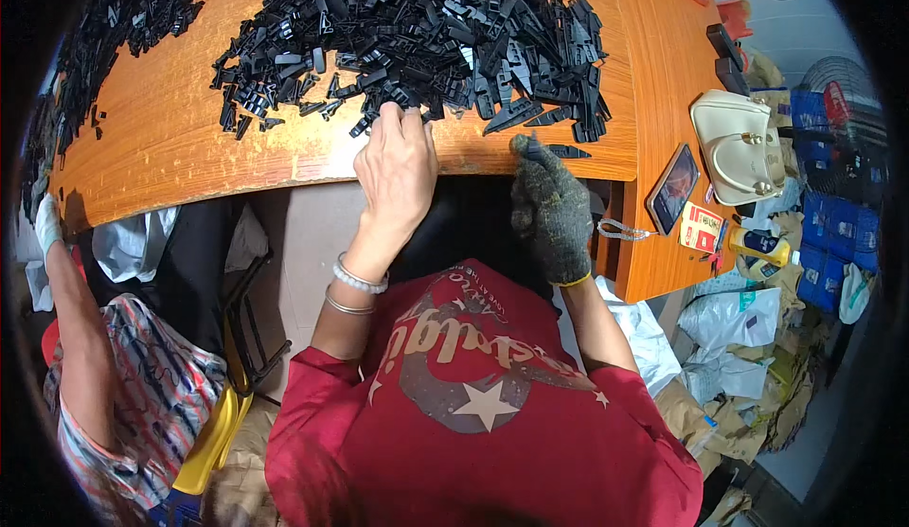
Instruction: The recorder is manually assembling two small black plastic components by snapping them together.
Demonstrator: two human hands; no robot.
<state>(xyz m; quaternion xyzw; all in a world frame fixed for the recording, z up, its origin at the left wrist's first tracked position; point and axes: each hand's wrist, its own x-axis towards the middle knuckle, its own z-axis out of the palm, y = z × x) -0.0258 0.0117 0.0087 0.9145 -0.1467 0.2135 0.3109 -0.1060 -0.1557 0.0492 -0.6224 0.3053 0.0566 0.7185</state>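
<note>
far left of the frame, a co-worker's gloved hand (46, 222) is beside the wooden worktop (189, 172). black plastic clips (398, 16) heap across the upper centre; the bare left hand (396, 162) dips fingertips into their near edge, grip hidden. rightward, the gloved right hand (552, 213) curls; whether it grips a clip, i cannot tell.

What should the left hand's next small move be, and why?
Probably pinch one small black piece with the bare left hand: its fingertips are at the near edge of the black pile, with loose pieces close by. Whether they already grip one is hidden.
</note>
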